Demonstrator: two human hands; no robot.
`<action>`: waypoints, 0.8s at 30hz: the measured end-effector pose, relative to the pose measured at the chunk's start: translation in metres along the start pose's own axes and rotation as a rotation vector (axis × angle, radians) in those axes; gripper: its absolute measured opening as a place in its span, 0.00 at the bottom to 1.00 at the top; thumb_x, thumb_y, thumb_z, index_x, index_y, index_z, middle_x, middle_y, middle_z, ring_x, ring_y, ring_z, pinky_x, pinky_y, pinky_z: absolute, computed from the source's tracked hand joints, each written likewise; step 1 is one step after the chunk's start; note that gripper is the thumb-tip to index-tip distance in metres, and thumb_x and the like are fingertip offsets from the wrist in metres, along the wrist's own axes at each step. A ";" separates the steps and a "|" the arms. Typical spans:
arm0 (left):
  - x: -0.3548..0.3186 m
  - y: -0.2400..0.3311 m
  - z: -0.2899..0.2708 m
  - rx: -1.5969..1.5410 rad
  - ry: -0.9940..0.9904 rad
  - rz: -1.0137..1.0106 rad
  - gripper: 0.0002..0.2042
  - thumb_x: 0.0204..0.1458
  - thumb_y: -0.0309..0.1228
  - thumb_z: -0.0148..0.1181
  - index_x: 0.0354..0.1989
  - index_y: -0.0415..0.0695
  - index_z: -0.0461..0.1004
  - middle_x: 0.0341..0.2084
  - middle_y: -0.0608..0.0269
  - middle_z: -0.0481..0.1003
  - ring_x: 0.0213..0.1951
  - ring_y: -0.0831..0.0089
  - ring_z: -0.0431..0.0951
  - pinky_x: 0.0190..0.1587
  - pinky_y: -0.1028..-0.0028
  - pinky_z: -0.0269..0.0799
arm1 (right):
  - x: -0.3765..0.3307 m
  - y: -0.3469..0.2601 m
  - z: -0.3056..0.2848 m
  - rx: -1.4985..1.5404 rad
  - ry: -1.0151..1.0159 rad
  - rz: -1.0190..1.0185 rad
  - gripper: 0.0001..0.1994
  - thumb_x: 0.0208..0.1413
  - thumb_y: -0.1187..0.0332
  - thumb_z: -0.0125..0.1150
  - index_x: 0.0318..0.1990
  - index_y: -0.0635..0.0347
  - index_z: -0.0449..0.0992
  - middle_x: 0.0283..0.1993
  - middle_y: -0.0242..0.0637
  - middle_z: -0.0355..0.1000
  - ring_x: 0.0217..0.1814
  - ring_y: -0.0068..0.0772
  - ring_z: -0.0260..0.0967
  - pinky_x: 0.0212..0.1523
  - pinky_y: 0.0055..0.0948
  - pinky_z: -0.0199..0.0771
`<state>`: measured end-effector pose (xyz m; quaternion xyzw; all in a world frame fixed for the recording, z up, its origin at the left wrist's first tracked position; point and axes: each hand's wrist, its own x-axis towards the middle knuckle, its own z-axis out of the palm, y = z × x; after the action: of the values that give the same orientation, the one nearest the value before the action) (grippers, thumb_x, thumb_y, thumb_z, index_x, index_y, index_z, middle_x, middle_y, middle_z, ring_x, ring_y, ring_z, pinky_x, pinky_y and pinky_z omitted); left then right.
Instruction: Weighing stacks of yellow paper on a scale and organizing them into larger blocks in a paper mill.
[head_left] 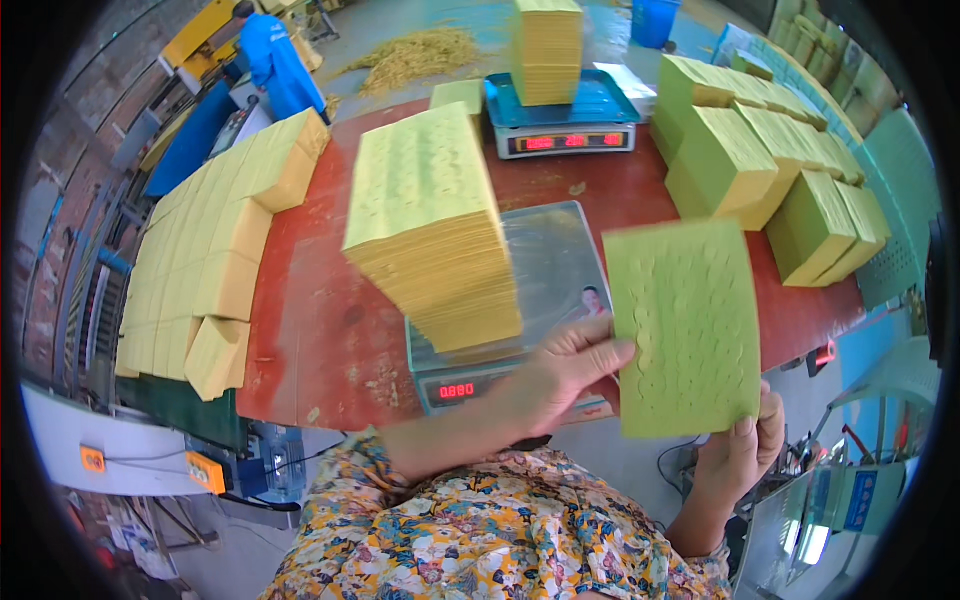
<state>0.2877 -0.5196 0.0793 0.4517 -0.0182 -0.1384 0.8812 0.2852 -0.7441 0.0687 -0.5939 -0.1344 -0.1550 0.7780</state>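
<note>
My left hand [578, 368] pinches the left edge of a yellow-green punched paper sheet [685, 320], its thumb on the near face. At the lower right corner, my right hand [742, 442] grips the same sheet between thumb and fingers. The paper is held upright and covered with rows of small curved cuts; whether it is one sheet or a thin bundle I cannot tell. Left of it, a tall stack of yellow paper [430, 230] leans a little on a digital scale [560, 240] with a lit red display. My left forearm passes in front of that scale's near edge.
A second scale [565, 140] farther back bears another paper stack [547, 55]. Paper blocks [205, 240] line the red table's [320, 330] left side, and more blocks [735, 165] stand at the right. A person in blue [275, 60] stands at the far left, near a scrap heap [415, 60].
</note>
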 end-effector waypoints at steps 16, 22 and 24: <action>-0.046 0.222 -0.123 0.836 0.488 0.230 0.14 0.58 0.41 0.60 0.25 0.46 0.72 0.18 0.67 0.74 0.19 0.78 0.72 0.23 0.78 0.64 | 0.132 -0.004 0.216 -0.268 -0.733 0.201 0.14 0.61 0.63 0.53 0.23 0.58 0.69 0.21 0.26 0.64 0.23 0.16 0.60 0.25 0.20 0.61; -0.048 0.215 -0.131 0.890 0.444 0.195 0.13 0.58 0.40 0.59 0.25 0.46 0.73 0.17 0.67 0.73 0.19 0.79 0.71 0.22 0.78 0.62 | 0.121 0.000 0.215 -0.322 -0.691 0.212 0.15 0.61 0.64 0.54 0.21 0.57 0.67 0.19 0.24 0.61 0.20 0.15 0.57 0.22 0.20 0.58; -0.048 0.212 -0.132 0.883 0.440 0.188 0.13 0.58 0.40 0.59 0.25 0.46 0.73 0.17 0.68 0.72 0.19 0.80 0.71 0.22 0.79 0.61 | 0.120 0.002 0.214 -0.324 -0.687 0.218 0.15 0.61 0.64 0.54 0.21 0.57 0.67 0.19 0.24 0.60 0.20 0.15 0.56 0.21 0.20 0.57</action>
<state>0.3108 -0.2855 0.1759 0.7964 0.0706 0.0609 0.5975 0.3904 -0.5470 0.1688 -0.7370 -0.2968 0.1167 0.5959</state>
